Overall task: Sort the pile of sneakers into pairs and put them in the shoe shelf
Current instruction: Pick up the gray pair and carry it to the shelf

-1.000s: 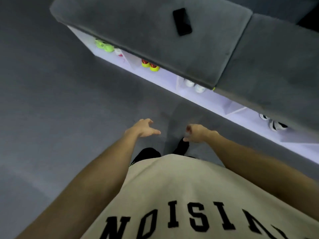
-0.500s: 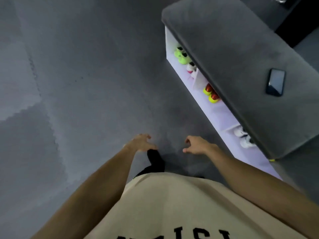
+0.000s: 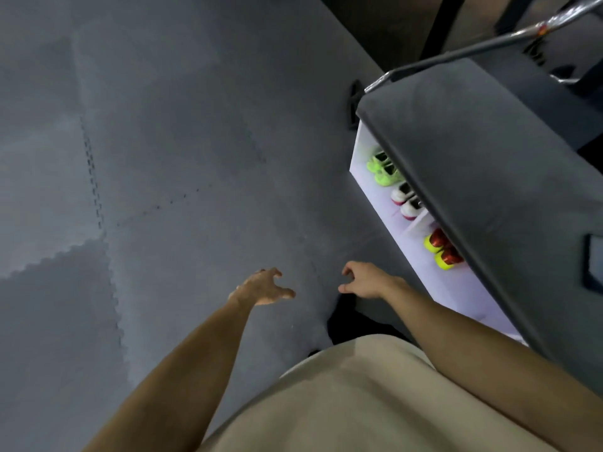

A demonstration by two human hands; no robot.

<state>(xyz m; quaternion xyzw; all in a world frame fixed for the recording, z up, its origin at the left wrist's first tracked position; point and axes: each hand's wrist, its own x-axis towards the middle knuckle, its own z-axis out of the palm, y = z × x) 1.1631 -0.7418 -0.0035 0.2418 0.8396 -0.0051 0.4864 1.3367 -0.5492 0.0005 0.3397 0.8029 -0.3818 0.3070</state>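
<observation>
The white shoe shelf with a grey padded top stands at the right. In it I see a neon green pair, a white and pink pair and a red and yellow pair, each side by side. My left hand and my right hand hang in front of me over the floor, left of the shelf, fingers loosely spread, holding nothing. No pile of sneakers is in view.
Grey interlocking foam mats cover the floor. A dark phone lies on the shelf's padded top at the right edge. A metal bar and dark furniture stand behind the shelf.
My view has swung left, so the shelf has slid to the right edge and more floor shows. Both hands stay empty in front of me.
</observation>
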